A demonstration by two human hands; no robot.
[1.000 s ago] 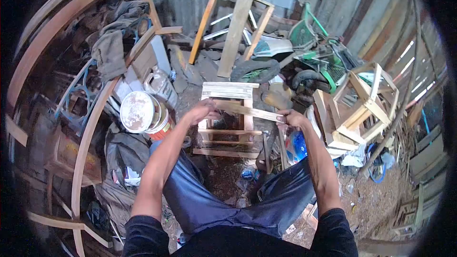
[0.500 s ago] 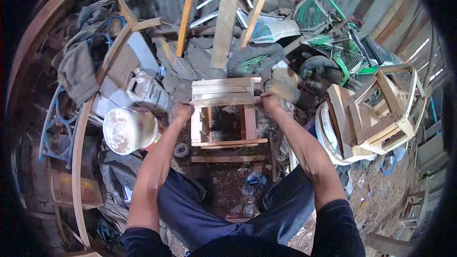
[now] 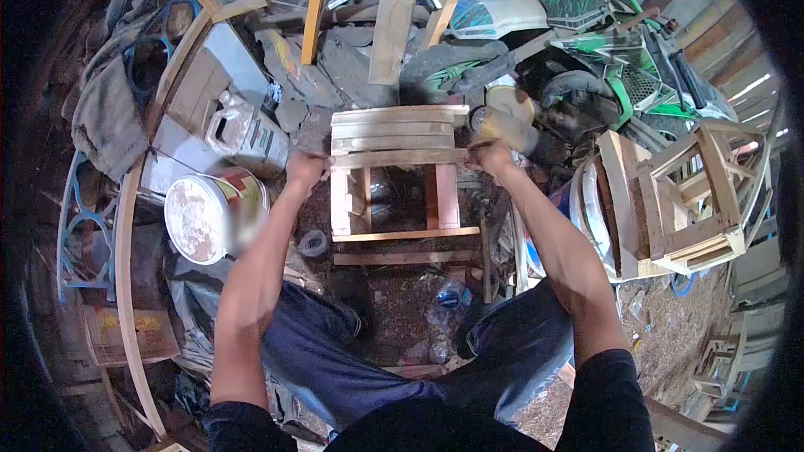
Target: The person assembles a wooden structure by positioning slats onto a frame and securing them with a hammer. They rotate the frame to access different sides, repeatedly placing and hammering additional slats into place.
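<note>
Between my knees stands a small wooden frame (image 3: 444, 197) with several pale slats (image 3: 394, 129) laid side by side across its far part. The nearest slat (image 3: 398, 158) spans the frame, and my two hands are at its opposite ends. My left hand (image 3: 308, 171) has its fingers closed at the left end. My right hand (image 3: 494, 159) pinches the right end, fingers bent. Under the slats, the frame's front is open down to the dark floor, with a lower rail (image 3: 406, 235) along the near side.
To the left stand a white-lidded bucket (image 3: 197, 219) and a dirty plastic jug (image 3: 243, 130). Wooden frames (image 3: 691, 201) are stacked at right. Behind, upright boards (image 3: 395, 17) and green-and-white machine parts (image 3: 615, 75) crowd the space. A loose wood strip (image 3: 402, 259) lies in front.
The view has shifted, so the frame and both hands sit higher in the picture. Both hands remain at the ends of the nearest slat, slightly farther apart in view.
</note>
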